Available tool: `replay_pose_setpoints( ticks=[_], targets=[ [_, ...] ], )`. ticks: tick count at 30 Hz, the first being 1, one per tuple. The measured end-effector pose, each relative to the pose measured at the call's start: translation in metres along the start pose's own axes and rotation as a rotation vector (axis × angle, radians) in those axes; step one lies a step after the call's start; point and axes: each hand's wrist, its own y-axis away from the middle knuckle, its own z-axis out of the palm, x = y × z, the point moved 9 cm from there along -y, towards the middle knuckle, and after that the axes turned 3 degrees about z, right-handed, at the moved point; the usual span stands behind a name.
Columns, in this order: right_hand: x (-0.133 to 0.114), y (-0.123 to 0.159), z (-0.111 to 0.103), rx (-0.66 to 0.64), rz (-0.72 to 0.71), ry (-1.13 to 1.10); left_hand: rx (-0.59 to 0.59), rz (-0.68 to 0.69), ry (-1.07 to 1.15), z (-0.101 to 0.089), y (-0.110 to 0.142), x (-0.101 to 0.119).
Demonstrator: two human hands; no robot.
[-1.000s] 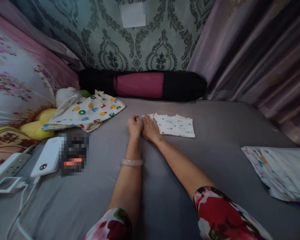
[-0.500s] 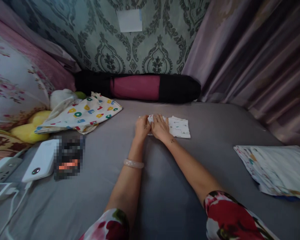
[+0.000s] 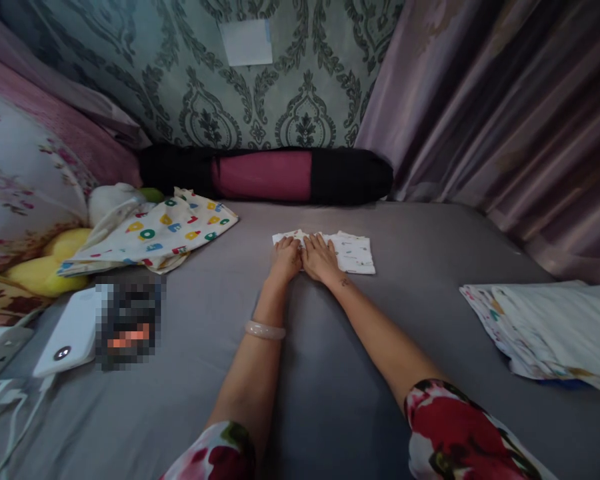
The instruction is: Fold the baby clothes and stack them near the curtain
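Observation:
A small folded white cloth [image 3: 354,253] with tiny printed figures lies flat on the grey sheet [image 3: 320,373]. Its kind of garment does not show. On its left part rests my left hand [image 3: 285,259], fingers laid out over the fabric. My right hand [image 3: 321,257] presses flat near the cloth's middle, fingers stretched away from me. The two hands lie side by side, thumbs close together, and hide part of the cloth. A pale bangle [image 3: 265,330] circles my left forearm.
A letter-print cloth [image 3: 165,227] lies at left beside yellow plush toys [image 3: 47,273]. Nearer are a white power bank [image 3: 73,333], a power strip [image 3: 3,347] and cables. A folded cloth stack [image 3: 555,327] sits at right. A black-and-maroon bolster [image 3: 265,175] lines the wall.
My left hand has gone from curled fingers at the cloth's left edge to lying flat on it. The cloth's left end now shows. The whole view has shifted slightly.

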Motion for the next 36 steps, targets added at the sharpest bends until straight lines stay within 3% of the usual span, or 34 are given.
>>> replay_pose_setpoints(
  ticks=[6, 12, 19, 25, 36],
  targets=[
    [0.026, 0.008, -0.019, 0.073, 0.058, -0.005, -0.009, 0.020, -0.022, -0.002, 0.004, 0.015],
    [0.038, 0.016, -0.011, 0.061, 0.094, 0.015, -0.024, 0.047, -0.026, 0.005, 0.005, 0.027],
    [0.039, 0.015, -0.012, 0.030, 0.092, -0.015, -0.035, 0.024, -0.079, 0.007, 0.005, 0.026],
    [0.070, 0.022, -0.028, 0.074, 0.212, 0.012, -0.068, 0.017, -0.079, 0.008, 0.004, 0.025],
    [0.077, 0.026, -0.018, 0.056, 0.214, 0.050, -0.062, 0.005, -0.062, 0.009, 0.005, 0.024]
  ],
)
